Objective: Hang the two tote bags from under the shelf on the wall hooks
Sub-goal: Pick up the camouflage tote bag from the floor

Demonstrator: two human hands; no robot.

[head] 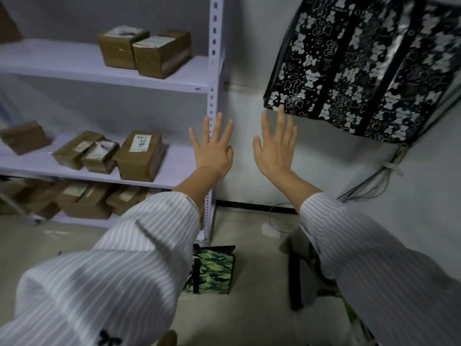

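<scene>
Hands raised, fingers spread straight, holding nothing: left hand [212, 149] in front of the shelf post [213, 58], right hand [274, 151] just right of it, fingertips [281, 109] at the lower corner of the bear-print tote bag [361, 71]. The camouflage tote bag [212, 269] lies by the post's foot.

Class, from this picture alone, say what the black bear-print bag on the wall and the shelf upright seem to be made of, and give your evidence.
Black bear-print bag: probably laminated plastic or coated fabric, glossy; light glares off its panels.
Shelf upright: likely painted metal, smooth white; rows of punched slots show.
</scene>
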